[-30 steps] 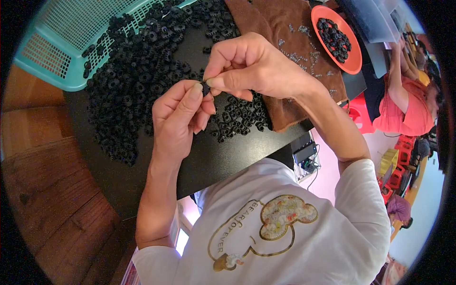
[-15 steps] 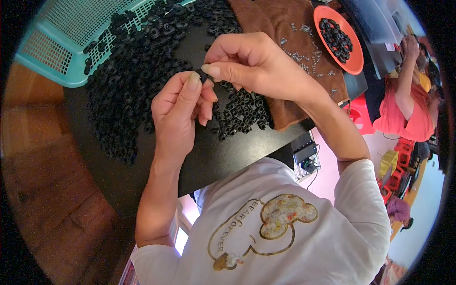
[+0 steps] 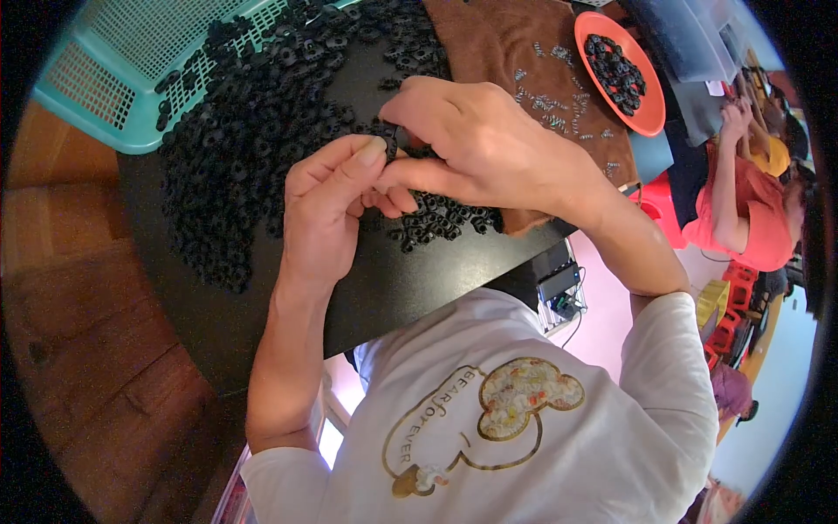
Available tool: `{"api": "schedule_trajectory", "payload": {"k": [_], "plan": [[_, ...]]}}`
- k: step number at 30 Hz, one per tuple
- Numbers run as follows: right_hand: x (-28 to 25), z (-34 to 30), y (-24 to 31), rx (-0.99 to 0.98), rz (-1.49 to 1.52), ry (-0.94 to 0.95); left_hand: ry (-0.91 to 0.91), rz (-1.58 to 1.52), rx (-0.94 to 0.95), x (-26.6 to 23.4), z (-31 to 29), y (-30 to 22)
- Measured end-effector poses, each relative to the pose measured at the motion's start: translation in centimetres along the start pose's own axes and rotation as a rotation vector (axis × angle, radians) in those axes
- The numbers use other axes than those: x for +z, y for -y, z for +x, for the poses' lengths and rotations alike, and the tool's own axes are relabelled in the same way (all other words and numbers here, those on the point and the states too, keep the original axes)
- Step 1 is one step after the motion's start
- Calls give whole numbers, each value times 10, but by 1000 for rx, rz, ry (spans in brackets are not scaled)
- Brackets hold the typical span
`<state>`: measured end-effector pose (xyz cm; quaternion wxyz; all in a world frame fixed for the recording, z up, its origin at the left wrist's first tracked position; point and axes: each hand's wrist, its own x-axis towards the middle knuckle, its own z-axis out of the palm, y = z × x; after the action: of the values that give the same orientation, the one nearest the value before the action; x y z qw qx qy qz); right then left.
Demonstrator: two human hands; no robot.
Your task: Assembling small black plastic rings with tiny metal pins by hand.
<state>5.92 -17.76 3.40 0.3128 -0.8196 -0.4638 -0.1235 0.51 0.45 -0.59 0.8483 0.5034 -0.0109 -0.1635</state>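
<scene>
Above the dark table, my left hand (image 3: 330, 196) pinches a small black plastic part (image 3: 391, 144) between thumb and forefinger. My right hand (image 3: 493, 144) meets it from the other side, its thumb and curled fingers closed around the same part, whose details are mostly covered. A large heap of small black parts (image 3: 227, 175) lies beyond and left of my hands. Just below my right hand sits a smaller cluster of black hollow pieces (image 3: 436, 218). Small metal springs (image 3: 550, 103) are scattered over a brown cloth (image 3: 489, 35) to the right.
A green plastic basket (image 3: 109, 131) stands at the far left, with black parts spilling at its edge. At the far right an orange plate (image 3: 656, 109) holds black pieces, beside a clear plastic bin (image 3: 690, 44). A person in a red shirt (image 3: 742, 205) sits farther right.
My right hand has turned and lowered, its thumb now lower and its fingers closer over the part. My left hand has shifted slightly right. The person at the right has moved their arms.
</scene>
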Motion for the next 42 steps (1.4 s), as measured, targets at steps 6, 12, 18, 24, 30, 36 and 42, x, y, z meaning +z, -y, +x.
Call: {"api": "schedule_trajectory", "payload": {"k": [6,12,18,24,30,36,42], "plan": [[0,-2,-1,-11,-47,30,70,-6,-22,0,-2,-3],[9,-6,0,-82,-107,11,13,14,15,-1,-3,2],[13,-12,-1,-44,-90,-3,-25,42,36,0,-3,6],[-2,-12,1,60,-105,-36,-59,71,44,9,0,4],[-7,-15,12,-106,-132,3,-98,126,99,16,-6,1],[-22,-33,-3,-4,-184,-133,-25,151,134,21,-5,3],[-115,-86,-52,610,-305,-185,-126,250,155,14,-3,1]]}}
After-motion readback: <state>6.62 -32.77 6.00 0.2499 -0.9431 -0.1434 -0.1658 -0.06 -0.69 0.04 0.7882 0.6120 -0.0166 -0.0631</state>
